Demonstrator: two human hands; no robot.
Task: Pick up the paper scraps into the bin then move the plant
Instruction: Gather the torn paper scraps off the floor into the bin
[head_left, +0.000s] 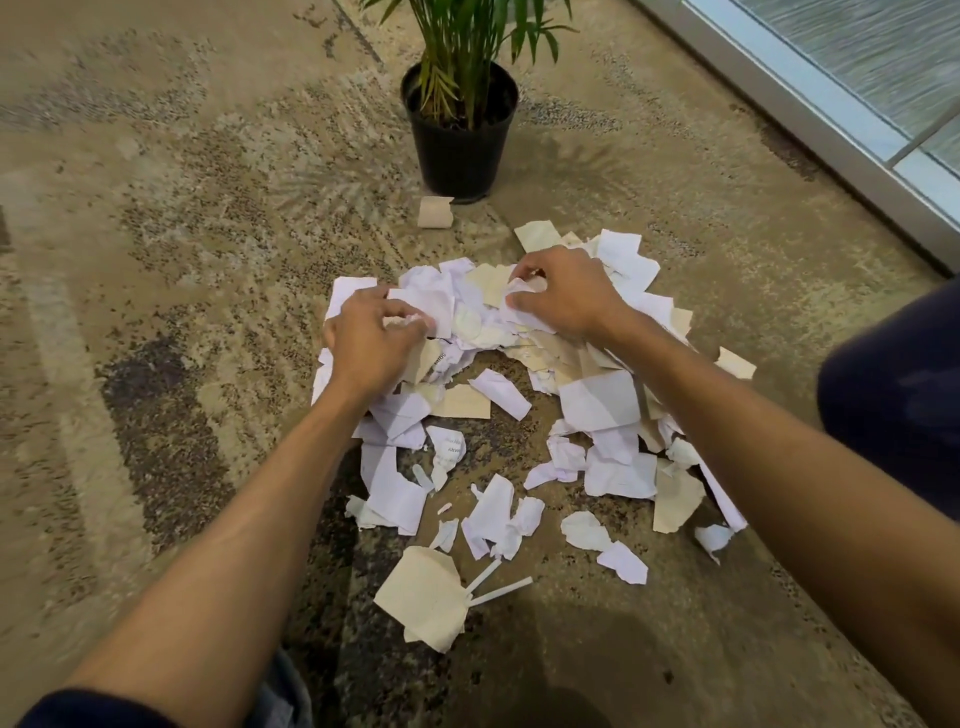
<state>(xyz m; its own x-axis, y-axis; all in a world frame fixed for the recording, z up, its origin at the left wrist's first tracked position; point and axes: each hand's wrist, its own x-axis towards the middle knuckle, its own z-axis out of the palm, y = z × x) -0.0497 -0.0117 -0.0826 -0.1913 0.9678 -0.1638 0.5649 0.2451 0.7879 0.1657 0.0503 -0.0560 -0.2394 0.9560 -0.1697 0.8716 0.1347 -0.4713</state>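
My left hand (369, 343) had its fingers curled around a crumpled wad of white paper at the left side of the heap, and my right hand (563, 296) pinched another crumpled white piece between thumb and fingers near the top of it. Both hands sat on the far part of the pile of torn white and beige paper scraps (602, 400), which lay spread over the mottled tan and brown carpet (171, 291) in front of me. The thickest part of the pile was under and between my hands and ran down the right side; looser bits trailed toward me, among them a large beige torn sheet (428, 603) with two thin white strips (498, 587) touching its right edge. One small beige square scrap (435, 212) lay apart from the heap, just beside the foot of the round black plastic pot (460, 140). That pot held the green leafy palm plant (467, 47) and stood upright on the carpet beyond the pile. A metal-framed glass panel (831, 98) ran along the upper right.
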